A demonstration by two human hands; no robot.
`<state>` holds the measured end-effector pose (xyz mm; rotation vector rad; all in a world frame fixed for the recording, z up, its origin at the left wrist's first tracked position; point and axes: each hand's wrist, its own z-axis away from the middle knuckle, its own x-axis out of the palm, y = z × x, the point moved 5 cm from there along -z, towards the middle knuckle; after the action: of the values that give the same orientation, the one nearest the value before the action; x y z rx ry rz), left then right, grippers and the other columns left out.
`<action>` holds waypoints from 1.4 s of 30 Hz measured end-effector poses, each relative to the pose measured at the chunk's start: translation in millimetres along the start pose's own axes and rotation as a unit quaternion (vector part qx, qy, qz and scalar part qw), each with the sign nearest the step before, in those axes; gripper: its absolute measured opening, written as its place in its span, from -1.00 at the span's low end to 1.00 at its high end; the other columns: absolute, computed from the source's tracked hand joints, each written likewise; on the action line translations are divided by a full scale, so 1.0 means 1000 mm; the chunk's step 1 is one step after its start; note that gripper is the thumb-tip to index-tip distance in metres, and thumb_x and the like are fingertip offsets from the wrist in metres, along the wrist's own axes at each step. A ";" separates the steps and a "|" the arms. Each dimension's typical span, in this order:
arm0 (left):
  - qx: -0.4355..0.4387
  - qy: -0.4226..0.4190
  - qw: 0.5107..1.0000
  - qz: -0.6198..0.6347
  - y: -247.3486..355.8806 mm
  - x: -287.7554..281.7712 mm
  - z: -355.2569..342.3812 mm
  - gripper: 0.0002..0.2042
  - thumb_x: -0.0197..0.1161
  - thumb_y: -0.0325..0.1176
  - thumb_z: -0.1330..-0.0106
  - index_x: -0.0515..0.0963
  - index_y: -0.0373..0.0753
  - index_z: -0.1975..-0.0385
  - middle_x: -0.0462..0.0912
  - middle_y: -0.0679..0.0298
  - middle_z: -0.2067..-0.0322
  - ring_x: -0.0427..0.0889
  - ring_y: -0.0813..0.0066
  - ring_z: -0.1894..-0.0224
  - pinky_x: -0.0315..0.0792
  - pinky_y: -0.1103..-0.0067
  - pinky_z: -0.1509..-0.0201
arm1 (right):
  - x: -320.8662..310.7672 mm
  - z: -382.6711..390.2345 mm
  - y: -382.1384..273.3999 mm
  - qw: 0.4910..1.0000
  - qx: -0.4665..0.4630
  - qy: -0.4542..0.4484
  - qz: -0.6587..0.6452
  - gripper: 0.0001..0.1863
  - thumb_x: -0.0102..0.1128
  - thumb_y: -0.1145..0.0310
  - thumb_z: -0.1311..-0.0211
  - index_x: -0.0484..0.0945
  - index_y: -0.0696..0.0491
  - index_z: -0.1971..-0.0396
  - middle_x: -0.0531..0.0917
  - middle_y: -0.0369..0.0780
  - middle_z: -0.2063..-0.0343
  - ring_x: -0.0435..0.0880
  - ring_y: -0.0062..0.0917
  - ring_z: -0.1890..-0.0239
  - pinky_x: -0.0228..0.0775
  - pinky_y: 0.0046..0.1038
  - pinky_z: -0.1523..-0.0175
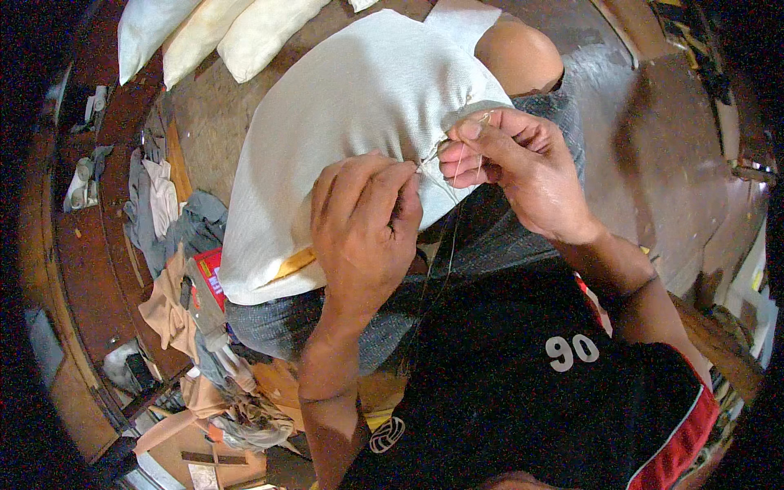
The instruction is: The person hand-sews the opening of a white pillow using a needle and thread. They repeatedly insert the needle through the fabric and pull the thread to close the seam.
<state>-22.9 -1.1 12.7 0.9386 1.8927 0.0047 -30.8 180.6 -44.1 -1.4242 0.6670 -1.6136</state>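
A white stuffed cushion (351, 90) lies across my lap, its fabric gathered and puckered near the right end. My left hand (363, 224) rests over its near edge, fingertips pinched on the fabric there. Close beside it, my right hand (514, 159) is closed, thumb and forefinger pinching a pale thread (454, 233). Loops of this thread cross the right fingers and trail down toward my shirt. Something thin, perhaps a needle, shows between the two hands, too small to be sure of. Left of my left hand, yellowish filling (294, 264) shows through a gap in the cushion's edge.
Several white stuffed pieces (261, 37) lie on the brown floor (204, 122) at the far left. Grey cloth scraps (196, 224), a red packet (210, 269) and tan scraps (170, 306) are heaped at my left. Dark wooden boards (102, 269) stand along the left side.
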 end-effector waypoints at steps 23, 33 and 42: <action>-0.009 0.007 1.000 -0.017 0.001 0.005 0.001 -0.81 0.45 -0.48 -0.11 0.65 -0.16 0.28 0.65 0.29 0.23 0.62 0.21 0.13 0.47 0.33 -0.02 | 0.007 0.003 0.012 0.999 0.007 -0.003 -0.038 -0.78 0.08 0.35 -0.56 0.63 0.19 0.13 0.77 -0.11 0.27 0.79 -0.44 0.26 0.72 -0.37 0.08; -0.003 0.028 1.000 0.013 -0.002 0.002 -0.001 -0.86 0.41 -0.49 -0.18 0.62 -0.20 0.29 0.68 0.23 0.21 0.66 0.19 0.12 0.49 0.31 -0.02 | 0.006 0.003 -0.007 0.998 0.025 0.021 0.056 -0.69 0.24 0.38 -0.47 0.57 0.14 -0.12 0.76 -0.20 0.32 0.75 -0.57 0.37 0.64 -0.53 0.25; -0.065 0.064 0.991 0.093 -0.012 -0.025 0.014 -0.86 0.15 -0.65 -0.17 0.48 -0.32 0.30 0.69 0.01 0.12 0.74 0.02 0.05 0.59 0.27 -0.14 | 0.001 0.007 -0.013 0.987 -0.032 -0.008 0.158 -0.59 0.25 0.37 -0.44 0.51 0.00 -0.24 0.71 -0.34 0.38 0.58 -0.76 0.51 0.39 -0.69 0.45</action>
<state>-14.2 -29.2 20.2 1.0416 1.8894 0.3039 -27.8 187.0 -31.1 -1.3001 0.8926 -1.3420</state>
